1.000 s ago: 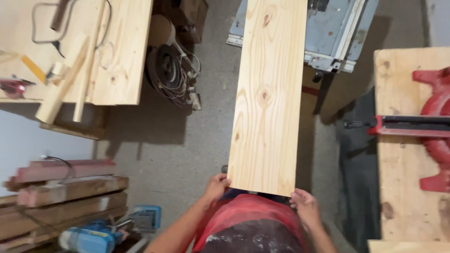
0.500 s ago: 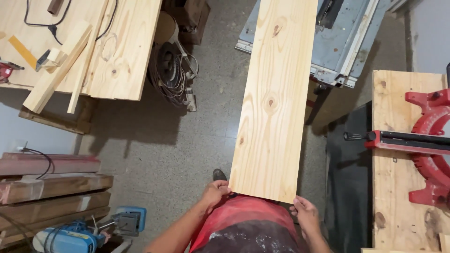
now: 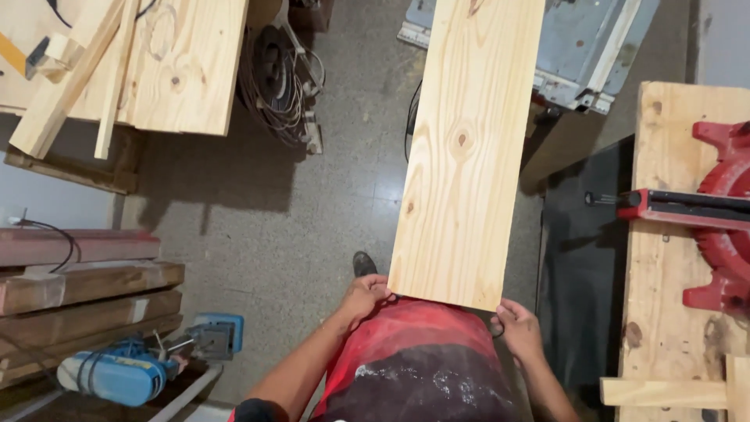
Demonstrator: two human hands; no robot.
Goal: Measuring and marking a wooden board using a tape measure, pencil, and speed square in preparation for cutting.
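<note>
Two hands hold one long pale pine board (image 3: 467, 156) by its near end, right in front of the person's red shirt (image 3: 426, 352). The left hand (image 3: 364, 295) curls its fingers around the board's near left corner, and the right hand (image 3: 517, 330) grips the near right corner with the thumb up along the edge. The board runs away from the body, above the speckled floor (image 3: 258, 227), and its far end passes over a grey table saw (image 3: 582, 47). On the right, a plywood counter (image 3: 664, 258) carries a red mitre saw (image 3: 723, 215). At upper left, another counter (image 3: 187, 70) bears loose wooden strips (image 3: 70, 86), with a coil of cable (image 3: 273, 86) just beside it. Stacked timbers (image 3: 86, 289) lie at the left edge, and a blue power tool (image 3: 117, 375) sits below them.
</note>
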